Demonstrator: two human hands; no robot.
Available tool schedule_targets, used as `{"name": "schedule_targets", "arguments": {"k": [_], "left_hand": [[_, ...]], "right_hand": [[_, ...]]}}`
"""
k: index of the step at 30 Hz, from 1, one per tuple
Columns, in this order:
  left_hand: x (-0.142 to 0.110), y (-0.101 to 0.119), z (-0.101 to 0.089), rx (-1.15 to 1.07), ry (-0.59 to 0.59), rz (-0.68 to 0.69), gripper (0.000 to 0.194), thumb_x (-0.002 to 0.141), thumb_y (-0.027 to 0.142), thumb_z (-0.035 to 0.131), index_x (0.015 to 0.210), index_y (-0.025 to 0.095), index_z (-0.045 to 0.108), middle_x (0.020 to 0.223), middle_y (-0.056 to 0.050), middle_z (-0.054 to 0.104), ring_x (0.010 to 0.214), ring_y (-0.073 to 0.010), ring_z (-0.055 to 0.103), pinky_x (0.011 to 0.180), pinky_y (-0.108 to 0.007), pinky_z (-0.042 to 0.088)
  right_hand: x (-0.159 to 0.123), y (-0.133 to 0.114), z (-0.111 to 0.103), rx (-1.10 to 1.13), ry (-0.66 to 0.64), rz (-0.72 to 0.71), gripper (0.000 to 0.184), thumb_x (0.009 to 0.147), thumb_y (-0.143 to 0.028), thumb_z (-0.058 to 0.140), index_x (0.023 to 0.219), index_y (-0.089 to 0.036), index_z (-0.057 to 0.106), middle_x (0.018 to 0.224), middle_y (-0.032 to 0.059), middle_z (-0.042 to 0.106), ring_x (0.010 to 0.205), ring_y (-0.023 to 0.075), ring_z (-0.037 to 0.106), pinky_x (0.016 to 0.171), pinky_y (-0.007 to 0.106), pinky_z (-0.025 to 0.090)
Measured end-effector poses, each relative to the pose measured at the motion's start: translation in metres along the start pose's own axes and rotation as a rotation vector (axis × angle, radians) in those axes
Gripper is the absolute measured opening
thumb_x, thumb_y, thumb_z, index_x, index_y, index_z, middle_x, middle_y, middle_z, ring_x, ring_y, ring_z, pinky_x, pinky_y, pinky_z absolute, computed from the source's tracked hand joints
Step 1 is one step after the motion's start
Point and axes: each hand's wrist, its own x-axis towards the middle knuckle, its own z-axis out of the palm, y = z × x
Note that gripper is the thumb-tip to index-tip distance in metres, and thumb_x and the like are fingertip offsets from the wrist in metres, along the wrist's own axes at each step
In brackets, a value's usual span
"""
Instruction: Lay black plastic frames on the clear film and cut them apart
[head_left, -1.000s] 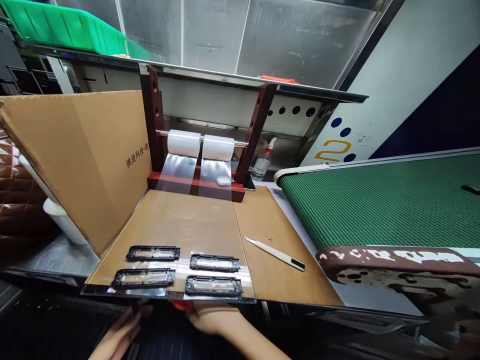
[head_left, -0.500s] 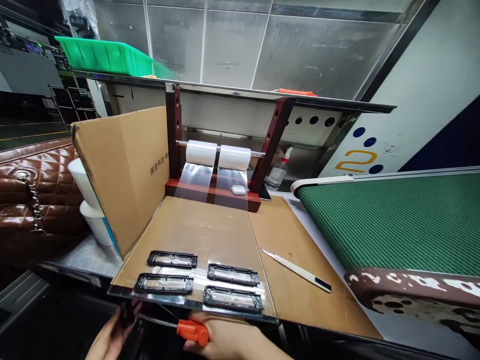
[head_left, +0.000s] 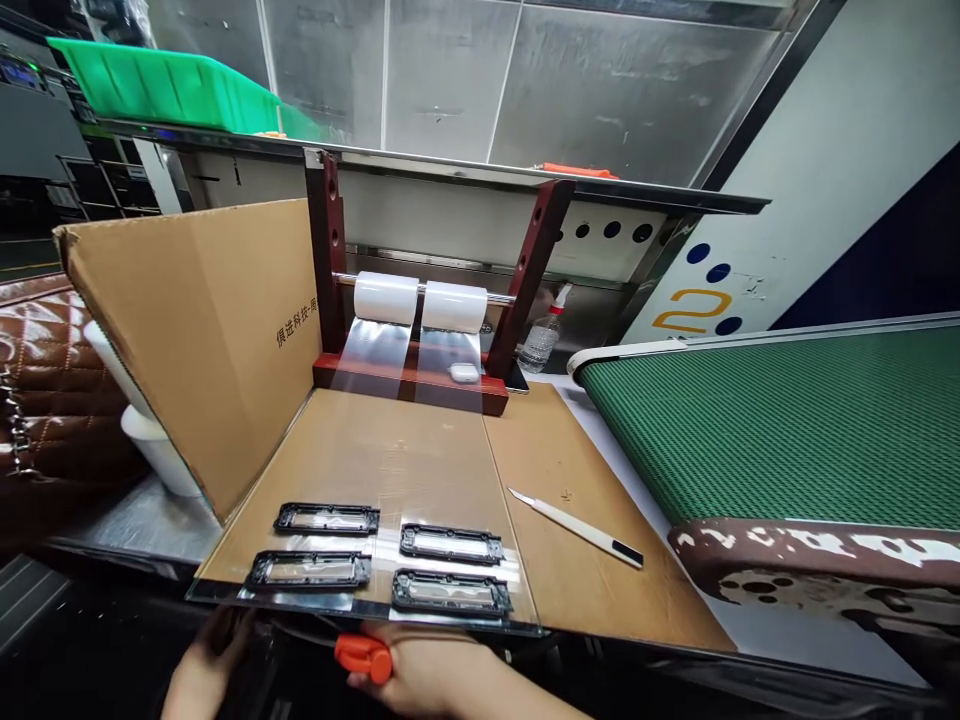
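Below the front edge of the table, my right hand grips an orange air blow gun; its thin nozzle is mostly lost in shadow. My left hand is low at the left, under the same edge. Its fingers are bent together in deep shade, and what they hold is too dark to make out. Just above the hands, several black rectangular frames with clear middles lie on the clear sheet, among them a front left frame and a front right frame.
A white-handled craft knife lies on the cardboard at right. Two film rolls hang on a dark red stand. An upright cardboard panel stands left, a green conveyor belt right. A spray bottle stands behind.
The view has shifted, so the table scene sits further left. The blow gun's metal nozzle, visible before, is now hardly seen. My left hand has sunk deeper into shadow.
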Motion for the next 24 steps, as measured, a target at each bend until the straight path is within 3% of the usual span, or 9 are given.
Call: {"name": "schedule_targets", "arguments": {"k": [6,13,18,20,24], "left_hand": [[0.018,0.013,0.015,0.481,0.027,0.109,0.025,0.086,0.027,0.063,0.109,0.016,0.059,0.106,-0.007,0.065,0.100,-0.0240,0.063,0.089,-0.046,0.050],[0.015,0.014,0.027,0.653,-0.072,0.252,0.029,0.085,0.024,0.064,0.112,0.016,0.059,0.111,-0.008,0.065,0.098,-0.0230,0.064,0.086,-0.043,0.052],[-0.007,0.007,0.002,0.605,-0.039,0.317,0.042,0.084,0.038,0.051,0.120,0.017,0.056,0.123,-0.017,0.063,0.108,-0.0348,0.063,0.089,-0.051,0.051],[-0.016,0.004,-0.012,0.565,-0.025,0.319,0.043,0.079,0.044,0.050,0.114,0.020,0.061,0.115,-0.015,0.068,0.106,-0.0381,0.064,0.091,-0.053,0.050],[-0.036,-0.003,-0.038,0.460,0.002,0.335,0.035,0.073,0.048,0.059,0.101,0.029,0.068,0.108,-0.006,0.073,0.106,-0.0369,0.064,0.096,-0.052,0.050]], "right_hand": [[0.000,-0.008,-0.006,-0.019,0.009,0.048,0.048,0.081,-0.051,0.058,0.121,-0.024,0.062,0.113,0.0031,0.069,0.097,0.0227,0.063,0.095,0.030,0.045],[0.003,-0.013,-0.005,-0.020,0.028,0.106,0.046,0.082,-0.047,0.057,0.123,-0.025,0.061,0.120,0.0033,0.067,0.104,0.0240,0.062,0.094,0.032,0.047],[0.004,-0.011,0.001,-0.005,0.052,0.095,0.045,0.083,-0.043,0.057,0.125,-0.026,0.059,0.123,0.0030,0.066,0.105,0.0235,0.062,0.093,0.030,0.048],[0.004,-0.010,0.001,-0.004,0.050,0.092,0.045,0.084,-0.044,0.056,0.124,-0.024,0.060,0.122,0.0036,0.066,0.103,0.0235,0.063,0.092,0.030,0.048],[0.005,-0.007,0.000,0.001,0.042,0.079,0.039,0.084,-0.042,0.055,0.117,-0.023,0.064,0.121,0.0030,0.067,0.103,0.0230,0.063,0.092,0.030,0.049]]}}
